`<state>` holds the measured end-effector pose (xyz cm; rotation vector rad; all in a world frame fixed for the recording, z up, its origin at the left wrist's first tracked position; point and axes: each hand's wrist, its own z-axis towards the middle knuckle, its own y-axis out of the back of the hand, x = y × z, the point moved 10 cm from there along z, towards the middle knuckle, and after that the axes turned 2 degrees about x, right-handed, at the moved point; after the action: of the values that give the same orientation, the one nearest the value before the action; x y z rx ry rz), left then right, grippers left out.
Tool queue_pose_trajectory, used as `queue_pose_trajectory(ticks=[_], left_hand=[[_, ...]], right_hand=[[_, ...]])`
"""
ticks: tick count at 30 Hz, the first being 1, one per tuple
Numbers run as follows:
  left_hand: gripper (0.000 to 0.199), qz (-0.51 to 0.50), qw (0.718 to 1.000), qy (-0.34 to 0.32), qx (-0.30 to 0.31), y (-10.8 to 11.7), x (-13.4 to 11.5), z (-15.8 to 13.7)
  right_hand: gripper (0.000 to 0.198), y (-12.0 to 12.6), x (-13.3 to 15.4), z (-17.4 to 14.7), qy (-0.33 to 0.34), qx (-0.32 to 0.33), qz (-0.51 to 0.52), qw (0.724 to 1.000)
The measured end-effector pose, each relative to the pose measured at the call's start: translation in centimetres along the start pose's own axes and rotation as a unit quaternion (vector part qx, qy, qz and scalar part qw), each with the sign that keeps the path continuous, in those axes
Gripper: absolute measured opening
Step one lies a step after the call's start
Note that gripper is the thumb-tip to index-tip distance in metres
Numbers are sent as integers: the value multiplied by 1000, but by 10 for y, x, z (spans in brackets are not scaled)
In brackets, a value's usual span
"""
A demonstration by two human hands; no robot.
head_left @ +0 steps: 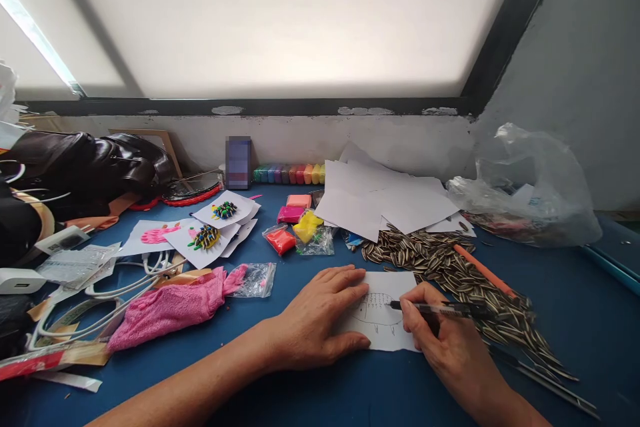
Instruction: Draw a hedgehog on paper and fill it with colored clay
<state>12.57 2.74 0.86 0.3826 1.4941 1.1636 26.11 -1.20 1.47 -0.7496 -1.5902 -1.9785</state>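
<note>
A small sheet of white paper (393,340) lies on the blue table, bearing a pen drawing of a rounded body with short marks inside and small legs below. My left hand (327,317) rests flat over the paper's left part, fingers stretched out and covering some of the drawing. Pinched in my right hand (443,330) is a black pen (463,309), its tip at the upper right of the drawn body. Just beyond the right hand spreads a heap of striped sunflower seeds (445,260), with an orange stick (483,270) lying on it.
White sheets (385,197) are stacked behind the seeds. Clay packets (280,239) lie centre, and decorated paper cards (203,237) sit left of them. A pink cloth (170,307), cables and a black bag (85,167) crowd the left. Tweezers (550,383) lie right; a plastic bag (540,193) stands behind.
</note>
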Motion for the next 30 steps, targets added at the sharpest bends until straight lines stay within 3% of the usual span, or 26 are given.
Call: queue_pose_trajectory(ticks=[30], left_hand=[[64, 1, 1000, 6, 2, 1, 0, -1]], right_hand=[[27, 1, 1, 0, -5, 7, 14, 1000]])
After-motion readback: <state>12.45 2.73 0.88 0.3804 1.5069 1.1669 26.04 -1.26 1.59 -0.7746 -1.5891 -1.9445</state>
